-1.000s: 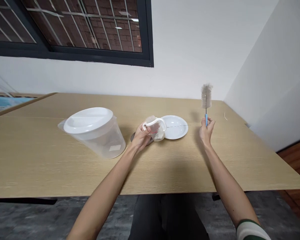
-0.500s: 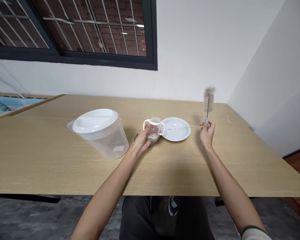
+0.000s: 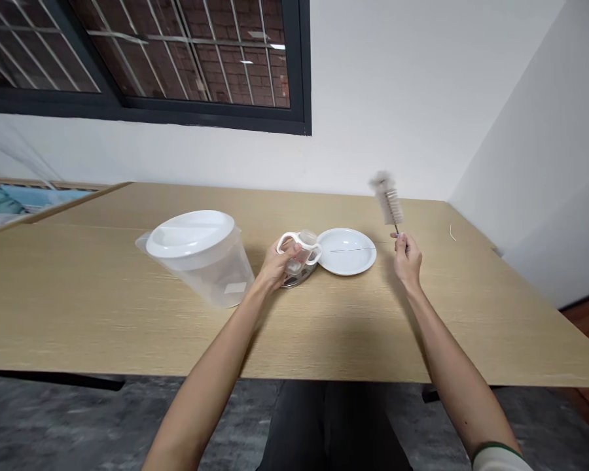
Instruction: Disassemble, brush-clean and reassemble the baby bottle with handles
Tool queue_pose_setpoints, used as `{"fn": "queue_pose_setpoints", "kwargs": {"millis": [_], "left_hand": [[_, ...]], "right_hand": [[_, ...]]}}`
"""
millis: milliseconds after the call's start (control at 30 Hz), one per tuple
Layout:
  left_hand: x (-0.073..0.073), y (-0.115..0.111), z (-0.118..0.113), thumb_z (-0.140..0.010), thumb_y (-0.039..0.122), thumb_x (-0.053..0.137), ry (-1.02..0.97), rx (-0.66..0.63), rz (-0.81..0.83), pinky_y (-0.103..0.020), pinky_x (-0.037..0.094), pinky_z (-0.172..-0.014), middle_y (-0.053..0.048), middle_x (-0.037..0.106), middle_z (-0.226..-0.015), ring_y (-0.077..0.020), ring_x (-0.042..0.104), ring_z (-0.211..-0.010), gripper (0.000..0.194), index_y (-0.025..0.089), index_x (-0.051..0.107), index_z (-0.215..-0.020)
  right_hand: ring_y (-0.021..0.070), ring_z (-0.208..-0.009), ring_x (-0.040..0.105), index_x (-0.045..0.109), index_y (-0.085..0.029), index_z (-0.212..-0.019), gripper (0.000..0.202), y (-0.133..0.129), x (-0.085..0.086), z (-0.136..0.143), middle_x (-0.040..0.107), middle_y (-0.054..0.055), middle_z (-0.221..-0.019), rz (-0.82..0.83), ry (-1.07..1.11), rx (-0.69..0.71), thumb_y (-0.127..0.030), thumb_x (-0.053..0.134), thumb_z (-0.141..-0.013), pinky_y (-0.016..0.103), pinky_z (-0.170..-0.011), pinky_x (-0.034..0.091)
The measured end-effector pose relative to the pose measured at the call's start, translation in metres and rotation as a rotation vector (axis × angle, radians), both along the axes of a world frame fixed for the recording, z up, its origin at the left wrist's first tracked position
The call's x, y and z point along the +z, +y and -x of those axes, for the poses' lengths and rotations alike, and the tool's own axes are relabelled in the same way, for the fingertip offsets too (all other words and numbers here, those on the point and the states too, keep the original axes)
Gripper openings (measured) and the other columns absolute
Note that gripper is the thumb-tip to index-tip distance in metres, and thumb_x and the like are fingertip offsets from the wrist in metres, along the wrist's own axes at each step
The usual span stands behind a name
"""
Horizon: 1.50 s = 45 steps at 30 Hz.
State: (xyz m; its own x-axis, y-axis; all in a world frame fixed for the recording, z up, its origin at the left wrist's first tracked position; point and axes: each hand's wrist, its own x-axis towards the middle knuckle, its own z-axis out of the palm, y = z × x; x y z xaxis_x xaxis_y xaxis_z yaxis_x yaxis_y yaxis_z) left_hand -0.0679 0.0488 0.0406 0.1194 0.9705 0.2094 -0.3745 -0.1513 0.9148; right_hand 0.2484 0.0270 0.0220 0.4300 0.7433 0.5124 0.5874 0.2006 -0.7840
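My left hand point(image 3: 275, 265) is closed round a small clear bottle point(image 3: 298, 258) with two white handles, its top tilted to the right. Under that hand lies a round metal dish point(image 3: 300, 278), partly covered. My right hand point(image 3: 407, 261) grips the lower end of a bottle brush point(image 3: 389, 199), whose pale bristles point up and lean left. Between the hands, a white plate point(image 3: 347, 261) lies on the table, with a thin dark line across it.
A translucent pitcher point(image 3: 220, 275) with a white lid stands left of my left hand. On the wooden table point(image 3: 334, 333), a small pale strip point(image 3: 452, 232) lies at the far right. The wall and window rise behind.
The brush has swung from upright to leaning left. The bottle has tipped to the right in my left hand, and more of the metal dish shows beneath it.
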Motion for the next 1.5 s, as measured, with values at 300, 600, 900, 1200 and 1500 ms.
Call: {"fn": "queue_pose_setpoints", "kwargs": {"millis": [300,600,900,1200,1500], "left_hand": [[0.000,0.010,0.030,-0.052,0.042,0.097,0.393,0.188,-0.185,-0.041,0.054,-0.096,-0.013,0.077,-0.111,-0.0315,0.071,-0.103,0.068,0.014,0.078,-0.111],[0.002,0.008,0.026,-0.047,0.037,0.099,0.537,0.202,-0.283,-0.045,0.052,-0.103,-0.013,0.076,-0.115,-0.0326,0.069,-0.112,0.081,0.018,0.074,-0.122],[0.009,0.000,0.022,-0.063,0.041,0.094,0.709,0.241,-0.592,-0.040,0.052,-0.097,-0.012,0.076,-0.108,-0.0280,0.070,-0.100,0.052,0.020,0.079,-0.108],[0.006,-0.002,0.019,-0.071,0.045,0.087,0.868,0.190,-0.650,-0.038,0.051,-0.097,-0.009,0.075,-0.116,-0.0290,0.070,-0.107,0.048,0.025,0.078,-0.114],[0.006,-0.002,0.020,-0.072,0.041,0.088,0.841,0.207,-0.677,-0.038,0.051,-0.097,-0.009,0.075,-0.116,-0.0289,0.070,-0.106,0.047,0.026,0.078,-0.115]], "right_hand": [[0.0217,-0.087,0.065,0.074,-0.021,-0.096,0.055,-0.007,0.005,0.004,0.074,0.008,-0.096,-0.010,-0.341,0.038,-0.066,0.042,-0.097,0.030,-0.073,0.040],[0.0212,-0.084,0.066,0.076,-0.023,-0.091,0.048,-0.011,0.003,0.012,0.076,0.006,-0.092,-0.021,-0.453,0.093,-0.061,0.047,-0.097,0.031,-0.070,0.039],[0.0194,-0.083,0.066,0.079,-0.026,-0.096,0.042,-0.011,0.004,0.009,0.075,0.004,-0.088,-0.009,-0.570,0.189,-0.059,0.052,-0.098,0.030,-0.068,0.036],[0.0200,-0.082,0.063,0.080,-0.027,-0.092,0.043,-0.015,0.013,-0.001,0.072,0.006,-0.082,0.042,-0.638,0.199,-0.060,0.054,-0.096,0.029,-0.066,0.032],[0.0217,-0.084,0.069,0.081,-0.029,-0.091,0.041,-0.016,0.014,-0.001,0.079,0.004,-0.094,0.126,-0.570,0.313,-0.060,0.055,-0.094,0.030,-0.070,0.039]]}}
